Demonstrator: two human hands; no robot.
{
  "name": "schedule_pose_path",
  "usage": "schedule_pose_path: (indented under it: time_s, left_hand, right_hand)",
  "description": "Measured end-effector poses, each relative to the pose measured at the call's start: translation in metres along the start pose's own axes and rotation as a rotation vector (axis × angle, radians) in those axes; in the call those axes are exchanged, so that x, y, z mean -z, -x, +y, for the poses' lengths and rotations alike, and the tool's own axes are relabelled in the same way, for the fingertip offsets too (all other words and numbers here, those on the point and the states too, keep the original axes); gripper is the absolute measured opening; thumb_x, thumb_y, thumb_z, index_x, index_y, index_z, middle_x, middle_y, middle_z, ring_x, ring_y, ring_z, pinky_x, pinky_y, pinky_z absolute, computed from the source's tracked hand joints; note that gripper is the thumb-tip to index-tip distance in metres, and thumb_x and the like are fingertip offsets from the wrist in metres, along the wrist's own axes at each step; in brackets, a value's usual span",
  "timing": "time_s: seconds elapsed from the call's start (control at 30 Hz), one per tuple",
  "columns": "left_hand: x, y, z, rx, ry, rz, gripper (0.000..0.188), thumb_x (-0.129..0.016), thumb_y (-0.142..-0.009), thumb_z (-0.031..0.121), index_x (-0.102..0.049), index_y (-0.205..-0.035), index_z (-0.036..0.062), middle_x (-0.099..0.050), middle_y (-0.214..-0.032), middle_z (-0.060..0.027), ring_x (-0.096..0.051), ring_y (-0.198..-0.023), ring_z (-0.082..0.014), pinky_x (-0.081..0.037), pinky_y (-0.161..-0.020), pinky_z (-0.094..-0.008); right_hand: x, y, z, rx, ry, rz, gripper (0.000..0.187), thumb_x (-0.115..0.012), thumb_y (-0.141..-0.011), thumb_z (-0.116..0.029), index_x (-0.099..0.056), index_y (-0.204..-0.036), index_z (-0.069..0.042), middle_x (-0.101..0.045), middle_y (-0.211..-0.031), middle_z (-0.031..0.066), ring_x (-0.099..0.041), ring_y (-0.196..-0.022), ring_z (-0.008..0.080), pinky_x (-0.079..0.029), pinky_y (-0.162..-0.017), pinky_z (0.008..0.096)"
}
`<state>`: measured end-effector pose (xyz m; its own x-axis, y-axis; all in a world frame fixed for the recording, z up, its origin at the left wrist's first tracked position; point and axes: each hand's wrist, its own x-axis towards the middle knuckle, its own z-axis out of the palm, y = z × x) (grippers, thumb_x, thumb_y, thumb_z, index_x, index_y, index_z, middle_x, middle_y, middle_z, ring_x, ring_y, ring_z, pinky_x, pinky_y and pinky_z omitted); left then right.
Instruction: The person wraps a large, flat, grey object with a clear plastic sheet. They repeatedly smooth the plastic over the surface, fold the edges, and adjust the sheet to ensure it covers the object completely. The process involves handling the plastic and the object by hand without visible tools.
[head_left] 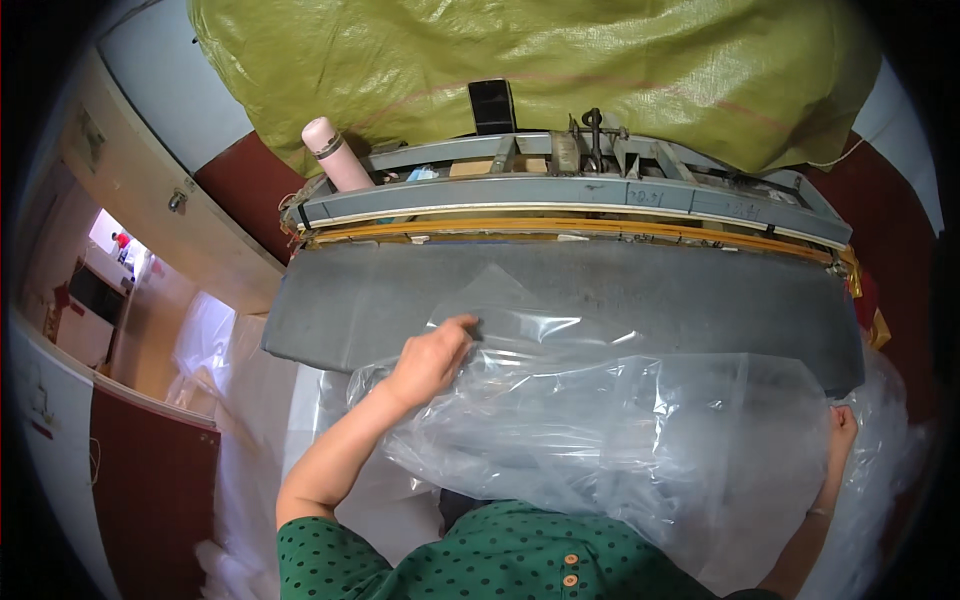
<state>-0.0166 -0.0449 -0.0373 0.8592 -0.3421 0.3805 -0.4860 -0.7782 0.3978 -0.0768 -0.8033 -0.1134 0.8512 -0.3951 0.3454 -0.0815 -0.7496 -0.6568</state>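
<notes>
A person in a green, dark-spotted shirt sits or stands at a long grey bench, a wide sheet of clear plastic film between body and bench. The film lies only partly on the bench: one pointed, flat corner reaches over its front half, while the larger part hangs in creases off its front edge, towards the person's lap.

The left hand is over the film near the front of the bench, index finger stretched forward, the others curled; I cannot tell whether it pinches the plastic or merely presses it. The right hand is clenched on the film's right side, just off the bench's front right corner.

As far as I can judge, the laying-out is partway along — some film is up on the bench, but most is neither flat nor pulled straight. None of it reaches the grey metal frame along the bench's far edge, so the smoothing looks unfinished. Beyond the bench, a pink flask leans at the frame's left end, and a dark phone stands behind its middle.
</notes>
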Motion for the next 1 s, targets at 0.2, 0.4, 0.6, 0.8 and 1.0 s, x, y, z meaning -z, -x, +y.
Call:
schedule_pose_path:
  time_s: [0.2, 0.4, 0.6, 0.8, 1.0]
  left_hand:
    - [-0.007, -0.03, -0.039, 0.28, 0.014, 0.103, 0.01, -0.053, -0.083, 0.011, -0.05, -0.082, 0.0024, -0.06, -0.073, -0.0183, -0.056, -0.069, -0.039, -0.044, -0.058, -0.0451]
    - [-0.017, -0.057, -0.043, 0.22, -0.352, 0.01, 0.017, -0.056, -0.082, 0.02, -0.052, -0.076, 0.0048, -0.058, -0.064, -0.017, -0.056, -0.061, -0.0383, -0.043, -0.054, -0.0467]
    - [-0.014, -0.072, -0.039, 0.154, -0.397, -0.047, 0.016, -0.063, -0.076, 0.019, -0.052, -0.076, 0.0068, -0.06, -0.079, -0.0118, -0.057, -0.075, -0.0323, -0.045, -0.06, -0.043]
    - [-0.014, -0.081, -0.058, 0.136, -0.194, -0.022, 0.018, -0.071, -0.069, 0.014, -0.058, -0.08, 0.0095, -0.054, -0.097, -0.0042, -0.051, -0.093, -0.0262, -0.041, -0.078, -0.035]
    - [-0.019, -0.08, -0.093, 0.176, 0.292, 0.045, 0.006, -0.065, -0.073, 0.006, -0.06, -0.075, 0.004, -0.058, -0.078, -0.0069, -0.054, -0.081, -0.0218, -0.041, -0.077, -0.0299]
  right_hand:
    - [-0.007, 0.01, 0.027, -0.053, -0.086, -0.025, 0.021, -0.058, -0.082, -0.006, -0.045, -0.066, -0.004, -0.036, -0.06, -0.0067, -0.029, -0.056, 0.0037, -0.027, -0.048, 0.0206]
    - [-0.004, 0.02, 0.033, -0.043, -0.054, -0.036, 0.02, -0.058, -0.083, -0.006, -0.046, -0.067, -0.004, -0.036, -0.061, -0.0064, -0.03, -0.056, 0.0037, -0.027, -0.049, 0.02]
    - [-0.003, 0.025, 0.04, -0.042, -0.071, -0.051, 0.02, -0.057, -0.084, -0.007, -0.046, -0.068, -0.003, -0.036, -0.062, -0.006, -0.031, -0.058, 0.0042, -0.028, -0.051, 0.0199]
    - [-0.001, 0.014, 0.025, -0.003, -0.101, 0.04, 0.024, -0.06, -0.084, -0.014, -0.047, -0.068, -0.002, -0.037, -0.062, -0.0049, -0.032, -0.059, 0.006, -0.03, -0.052, 0.022]
    - [-0.011, -0.041, -0.004, 0.115, 0.144, 0.151, 0.025, -0.063, -0.081, -0.02, -0.051, -0.07, -0.001, -0.04, -0.059, 0.0027, -0.037, -0.058, 0.0117, -0.035, -0.054, 0.0275]
